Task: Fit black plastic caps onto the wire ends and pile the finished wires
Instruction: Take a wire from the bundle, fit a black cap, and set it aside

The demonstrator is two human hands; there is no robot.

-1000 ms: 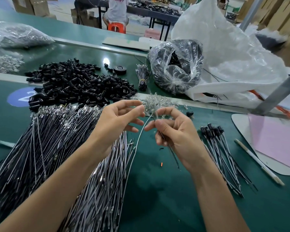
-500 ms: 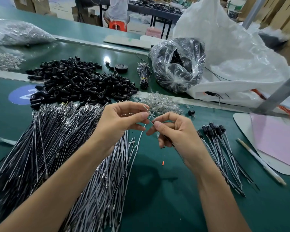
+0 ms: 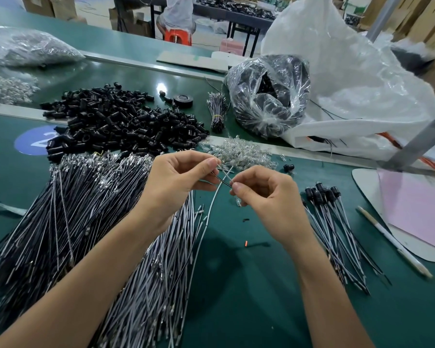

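Wires (image 3: 221, 179) (crossed) between left hand (image 3: 176, 182), right hand (image 3: 269, 199)

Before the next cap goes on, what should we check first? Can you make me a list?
1. Wires held: ok. The left hand and right hand both pinch the thin wires between them.
2. Cap ready in fingers: cannot tell; none shows.
3. Caps to take: ok. The cap pile lies beyond the left hand.
4. Spot for done ones: ok. The finished wires lie beside the right hand.
5. Wire tips lined up: cannot tell, too small.
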